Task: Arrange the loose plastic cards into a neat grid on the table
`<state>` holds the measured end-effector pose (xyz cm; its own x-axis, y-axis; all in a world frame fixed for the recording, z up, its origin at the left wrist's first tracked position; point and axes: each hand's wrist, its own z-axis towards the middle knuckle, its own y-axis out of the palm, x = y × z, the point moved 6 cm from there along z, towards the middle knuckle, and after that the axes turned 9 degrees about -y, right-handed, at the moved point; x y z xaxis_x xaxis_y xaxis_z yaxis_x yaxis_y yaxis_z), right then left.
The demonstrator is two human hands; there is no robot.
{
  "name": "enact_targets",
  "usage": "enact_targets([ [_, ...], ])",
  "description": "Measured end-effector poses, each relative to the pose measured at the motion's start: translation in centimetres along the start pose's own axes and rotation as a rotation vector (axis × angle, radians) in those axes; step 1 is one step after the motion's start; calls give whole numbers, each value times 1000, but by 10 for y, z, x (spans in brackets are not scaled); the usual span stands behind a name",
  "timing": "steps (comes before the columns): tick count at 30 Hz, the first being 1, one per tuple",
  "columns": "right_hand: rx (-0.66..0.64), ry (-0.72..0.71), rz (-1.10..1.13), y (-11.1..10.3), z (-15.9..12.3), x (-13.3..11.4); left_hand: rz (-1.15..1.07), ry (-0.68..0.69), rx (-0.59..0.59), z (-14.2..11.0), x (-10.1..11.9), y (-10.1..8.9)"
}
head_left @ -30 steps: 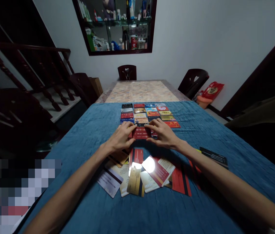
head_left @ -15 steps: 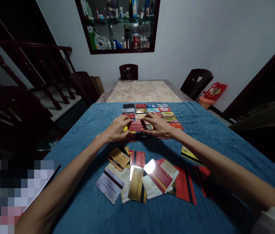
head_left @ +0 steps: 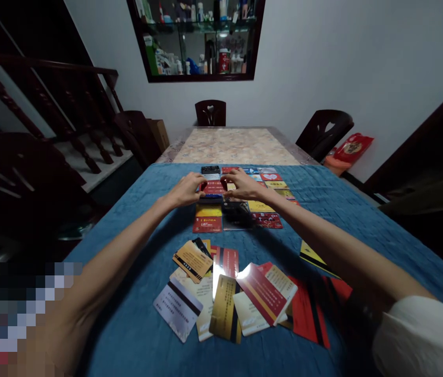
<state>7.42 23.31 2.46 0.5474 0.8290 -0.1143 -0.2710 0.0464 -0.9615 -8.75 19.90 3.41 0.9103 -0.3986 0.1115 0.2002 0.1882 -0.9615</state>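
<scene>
My left hand [head_left: 185,189] and my right hand [head_left: 244,185] pinch a red card [head_left: 212,188] between them, one at each short side. It is over the left part of a block of cards laid in rows; whether it touches the cards below I cannot tell. Nearer me in that block lie a red card with yellow print [head_left: 207,225], a yellow card [head_left: 208,210], a black card [head_left: 235,209] and a dark red card [head_left: 266,220]. Behind the hands, a black card [head_left: 210,169] marks the far left corner. My hands and forearm hide some of the rows.
Loose overlapping cards lie nearer me, among them a silver card [head_left: 178,309], a gold card [head_left: 225,309] and an orange card [head_left: 193,261]. A yellow card [head_left: 316,257] sits under my right forearm. A blue cloth [head_left: 127,319] covers the table's near part.
Both hands have moved away from me and slightly left with the red card, from the block's nearer rows to its farther left part. The nearest rows are now uncovered. The view shifted slightly.
</scene>
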Motion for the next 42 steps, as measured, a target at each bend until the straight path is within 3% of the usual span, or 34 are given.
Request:
enact_targets([
  [8, -97, 132, -61, 16, 32, 18, 0, -52, -35, 24, -23, 13],
  [20, -183, 137, -75, 36, 56, 33, -5, -100, -107, 44, -44, 36],
  [32, -269, 196, -45, 44, 60, 33, -49, -115, -146, 52, -49, 50],
  [42, -268, 230, -7, 45, 60, 36, -77, -104, -160, 51, -52, 55],
])
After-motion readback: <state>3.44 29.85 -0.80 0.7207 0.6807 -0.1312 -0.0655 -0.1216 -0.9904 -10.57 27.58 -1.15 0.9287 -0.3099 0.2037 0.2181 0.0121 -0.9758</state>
